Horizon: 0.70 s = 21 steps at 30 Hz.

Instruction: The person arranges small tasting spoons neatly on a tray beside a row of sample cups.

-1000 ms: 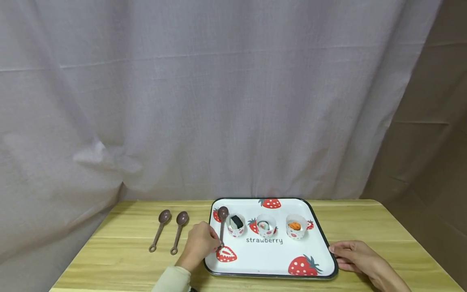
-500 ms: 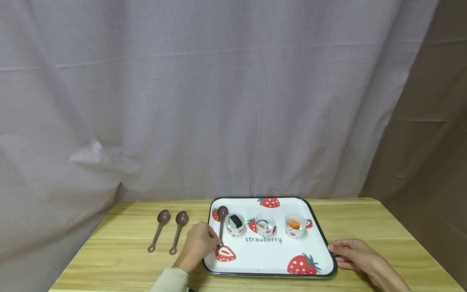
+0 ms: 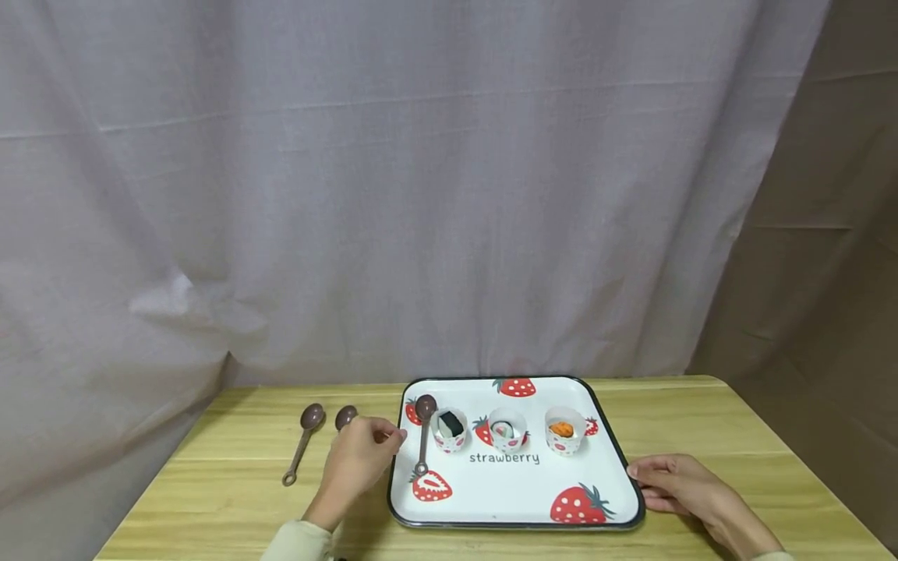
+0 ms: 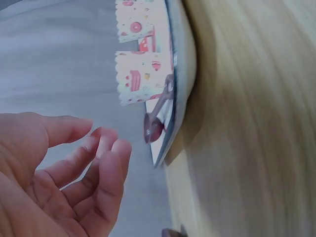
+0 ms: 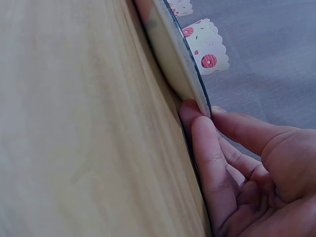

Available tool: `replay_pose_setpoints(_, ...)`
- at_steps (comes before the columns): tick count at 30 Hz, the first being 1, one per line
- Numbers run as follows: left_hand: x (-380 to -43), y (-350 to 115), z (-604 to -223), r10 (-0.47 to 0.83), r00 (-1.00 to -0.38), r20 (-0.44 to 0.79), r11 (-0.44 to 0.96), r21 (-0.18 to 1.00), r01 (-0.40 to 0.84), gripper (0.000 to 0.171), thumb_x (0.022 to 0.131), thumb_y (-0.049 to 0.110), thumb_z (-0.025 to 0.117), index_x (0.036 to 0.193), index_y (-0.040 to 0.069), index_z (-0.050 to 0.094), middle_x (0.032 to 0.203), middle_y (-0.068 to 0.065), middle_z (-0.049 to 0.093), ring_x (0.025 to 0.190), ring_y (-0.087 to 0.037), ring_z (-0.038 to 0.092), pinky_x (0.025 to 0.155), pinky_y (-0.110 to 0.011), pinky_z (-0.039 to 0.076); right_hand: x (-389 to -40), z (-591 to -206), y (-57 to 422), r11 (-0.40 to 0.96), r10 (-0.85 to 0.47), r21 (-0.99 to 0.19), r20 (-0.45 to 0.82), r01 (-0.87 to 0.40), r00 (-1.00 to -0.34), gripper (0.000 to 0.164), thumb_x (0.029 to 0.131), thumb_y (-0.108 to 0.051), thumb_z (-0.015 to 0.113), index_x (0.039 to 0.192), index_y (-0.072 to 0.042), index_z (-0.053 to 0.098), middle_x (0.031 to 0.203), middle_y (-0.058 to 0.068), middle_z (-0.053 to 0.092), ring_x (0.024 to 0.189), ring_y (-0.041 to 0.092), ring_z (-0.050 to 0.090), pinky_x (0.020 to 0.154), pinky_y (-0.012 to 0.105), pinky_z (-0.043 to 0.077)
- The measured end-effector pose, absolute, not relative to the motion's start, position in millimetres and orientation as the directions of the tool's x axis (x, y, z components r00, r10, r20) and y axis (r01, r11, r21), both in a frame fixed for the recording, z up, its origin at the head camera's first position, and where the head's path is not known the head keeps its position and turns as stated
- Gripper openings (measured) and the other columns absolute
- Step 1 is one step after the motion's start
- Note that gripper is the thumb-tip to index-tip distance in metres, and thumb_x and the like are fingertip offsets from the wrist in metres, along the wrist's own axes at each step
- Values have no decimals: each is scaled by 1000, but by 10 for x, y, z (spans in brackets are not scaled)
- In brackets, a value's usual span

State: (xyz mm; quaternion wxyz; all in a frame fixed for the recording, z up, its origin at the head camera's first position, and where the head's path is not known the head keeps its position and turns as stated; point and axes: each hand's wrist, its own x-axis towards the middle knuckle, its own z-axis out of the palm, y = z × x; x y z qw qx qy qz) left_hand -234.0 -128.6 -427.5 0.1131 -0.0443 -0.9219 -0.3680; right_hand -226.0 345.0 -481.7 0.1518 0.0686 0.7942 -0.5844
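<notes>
My left hand (image 3: pixel 358 460) hovers just left of the tray with nothing in it; in the left wrist view its fingers are loosely curved, thumb apart from the fingertips. A brown spoon (image 3: pixel 424 440) lies upright along the left side of the strawberry-print tray (image 3: pixel 505 499). My right hand (image 3: pixel 684 491) pinches the tray's right rim near the front corner, with fingers under the edge in the right wrist view. Another brown spoon (image 3: pixel 347 415) is mostly hidden behind my left hand, only its bowl showing. Farther left lies a third brown spoon (image 3: pixel 303 444).
Three patterned paper cups stand in a row on the tray. The left cup (image 3: pixel 449 445) holds a black-and-white rice ball, the middle cup (image 3: pixel 508 447) a sushi roll, the right cup (image 3: pixel 563 446) an orange-topped piece. A grey curtain (image 3: pixel 449 195) hangs behind the wooden table (image 3: pixel 210 499).
My left hand has let go of the spoon's handle on the tray and moved left and slightly up, over the nearer table spoon. The right hand keeps its hold on the tray rim.
</notes>
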Motion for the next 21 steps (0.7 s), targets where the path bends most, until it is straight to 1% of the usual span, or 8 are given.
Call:
replay_pose_setpoints(4, -2306, -1383, -4212, 1, -972, 237, 725, 669, 164, 9, 93, 25, 77, 88, 20, 81, 75, 9, 69, 68, -11, 55, 61, -32, 45, -2262, -4819, 3456, 304, -83, -912, -314, 276, -946, 46, 106, -14, 64, 129, 24, 54, 98, 0, 74, 83, 11, 71, 77, 29, 65)
replay_pose_setpoints(6, -2288, -1433, -4184, 5, -972, 235, 724, 670, 166, 7, 93, 24, 76, 90, 20, 81, 80, 8, 72, 73, -10, 58, 66, -34, 49, -2264, -4815, 3453, 304, -84, -912, -314, 276, -946, 45, 106, -13, 63, 129, 24, 54, 98, 0, 74, 83, 11, 71, 77, 29, 65)
replay_pose_setpoints(11, -2251, -1524, -4166, 44, -971, 234, 688, 698, 199, 4, 94, 20, 79, 93, 16, 80, 89, 4, 75, 82, -11, 67, 77, -37, 58, -2264, -4817, 3454, 306, -87, -911, -316, 277, -945, 45, 106, -14, 63, 129, 24, 55, 99, 0, 74, 84, 11, 71, 78, 29, 65)
replay_pose_setpoints(13, -2225, -1553, -4176, 70, -973, 219, 664, 718, 209, 6, 94, 18, 79, 96, 13, 79, 90, 3, 76, 84, -14, 69, 77, -36, 59, -2264, -4817, 3457, 309, -89, -910, -317, 277, -944, 45, 106, -14, 62, 129, 24, 55, 99, -1, 74, 84, 11, 71, 78, 29, 65)
replay_pose_setpoints(18, -2152, -1642, -4188, 104, -972, 211, 625, 746, 229, 18, 93, 17, 80, 107, 5, 77, 91, 2, 75, 87, -18, 72, 76, -33, 61, -2266, -4814, 3462, 310, -89, -909, -318, 277, -944, 45, 106, -14, 62, 129, 24, 54, 99, 0, 74, 84, 11, 71, 77, 28, 64)
replay_pose_setpoints(21, -2126, -1699, -4184, 124, -970, 209, 609, 756, 241, 22, 94, 16, 80, 112, 5, 75, 93, 0, 75, 86, -18, 73, 75, -29, 61, -2266, -4807, 3460, 311, -97, -911, -312, 269, -945, 46, 106, -15, 63, 129, 24, 54, 100, 0, 74, 85, 11, 71, 78, 29, 64)
